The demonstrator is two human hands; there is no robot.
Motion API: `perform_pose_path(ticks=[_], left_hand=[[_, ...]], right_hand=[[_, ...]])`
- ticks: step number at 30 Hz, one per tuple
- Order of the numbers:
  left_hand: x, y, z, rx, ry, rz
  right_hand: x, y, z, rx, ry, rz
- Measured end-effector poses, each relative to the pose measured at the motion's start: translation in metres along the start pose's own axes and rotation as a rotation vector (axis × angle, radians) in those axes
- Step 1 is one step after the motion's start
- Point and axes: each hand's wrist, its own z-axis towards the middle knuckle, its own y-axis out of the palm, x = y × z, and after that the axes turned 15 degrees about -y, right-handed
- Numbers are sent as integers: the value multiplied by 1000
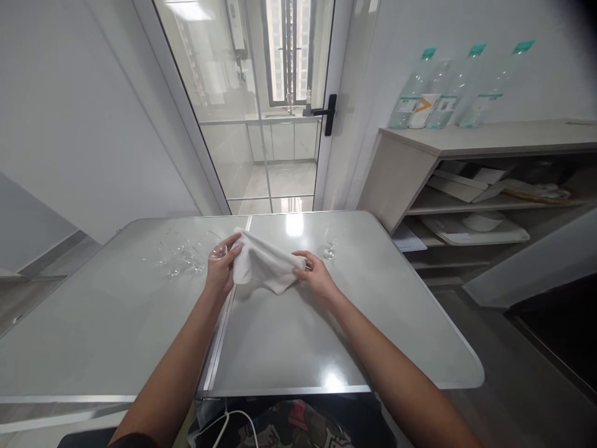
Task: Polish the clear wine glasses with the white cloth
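Note:
A white cloth [268, 264] is stretched between my two hands above the table, one corner hanging down in the middle. My left hand [222, 264] pinches its left end between thumb and fingers. Clear glass [217, 251] shows at the left fingers; whether it is gripped there or stands behind them I cannot tell. My right hand [314, 274] is closed on the cloth's right end. Beyond the right hand a small stemmed glass [329, 246] stands upright. Several clear stemmed glasses [180, 258] are grouped left of my left hand, their outlines overlapping.
The pale glossy table [280, 348] has metal edging and a seam [219, 348] running across it. At the right a shelf unit [420, 146] carries several plastic bottles [448, 93], with papers and trays below. A glass door [275, 93] with a black handle [330, 115] is behind the table.

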Motion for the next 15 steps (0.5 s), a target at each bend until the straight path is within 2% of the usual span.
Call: perform_pose_path(ticks=[4, 7, 10, 15], left_hand=[[1, -6, 3, 68, 19, 115], [2, -9, 2, 116, 113, 312], [4, -12, 2, 111, 181, 510], [7, -19, 10, 71, 180, 715]], right_hand=[[1, -13, 7, 140, -118, -182], [-6, -17, 10, 163, -158, -150], [-13, -18, 10, 92, -169, -209], [-14, -24, 9, -94, -356, -648]])
